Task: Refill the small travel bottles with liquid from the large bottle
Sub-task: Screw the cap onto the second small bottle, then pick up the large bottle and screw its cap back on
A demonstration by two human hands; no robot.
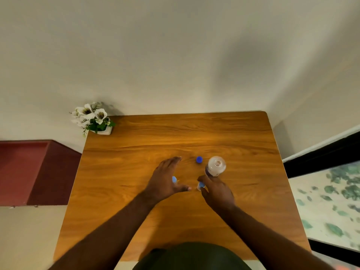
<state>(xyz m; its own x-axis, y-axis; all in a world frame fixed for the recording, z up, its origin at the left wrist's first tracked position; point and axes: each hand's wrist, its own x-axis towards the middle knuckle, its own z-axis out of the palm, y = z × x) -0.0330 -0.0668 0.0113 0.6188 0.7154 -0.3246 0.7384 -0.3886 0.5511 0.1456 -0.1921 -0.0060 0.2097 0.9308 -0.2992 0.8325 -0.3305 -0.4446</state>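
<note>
- So we've got the big clear bottle (215, 166) standing upright on the wooden table (136, 191), mouth uncapped, its dark blue cap (199, 159) lying loose just at its 9 o'clock.
- Our left hand (165, 180) is spread flat, fingers straight, over one small bottle with a light blue top (174, 179) that's mostly hidden.
- Our right hand (217, 191), at the big bottle's 6 o'clock, pinches the second light-blue-topped small bottle (200, 185) between thumb and fingers.
- White flowers in a pot (93, 118) sit way off at 11 o'clock.
</note>
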